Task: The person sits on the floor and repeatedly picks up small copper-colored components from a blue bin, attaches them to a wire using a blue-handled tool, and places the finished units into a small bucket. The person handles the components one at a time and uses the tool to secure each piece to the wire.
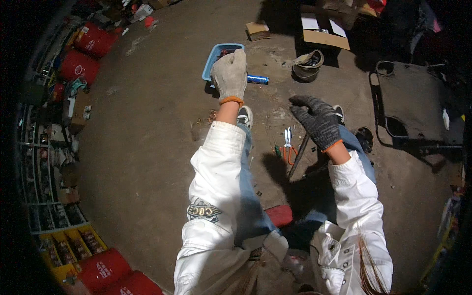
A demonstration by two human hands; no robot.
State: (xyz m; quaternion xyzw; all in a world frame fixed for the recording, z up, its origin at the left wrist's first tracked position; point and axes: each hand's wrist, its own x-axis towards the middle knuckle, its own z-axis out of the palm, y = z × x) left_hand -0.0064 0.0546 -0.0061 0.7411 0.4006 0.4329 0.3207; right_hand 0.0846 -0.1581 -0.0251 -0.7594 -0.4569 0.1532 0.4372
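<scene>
My left hand, in a pale grey work glove with an orange cuff, is raised in a closed fist. It covers part of a light blue plastic basin with dark reddish pieces in it. Whatever the fist holds, if anything, is hidden. A blue cylindrical can or tube lies to the right of it. My right hand wears a dark grey glove and appears closed around a dark rod slanting down to the left; its upper end is hidden. Orange-handled pliers lie left of that rod.
Beyond my feet are a dark bucket, a small cardboard box and a larger open carton. A metal-framed chair or cart stands right. Red drums and loaded shelves line the left. Coppery scraps lie beside my left shoe.
</scene>
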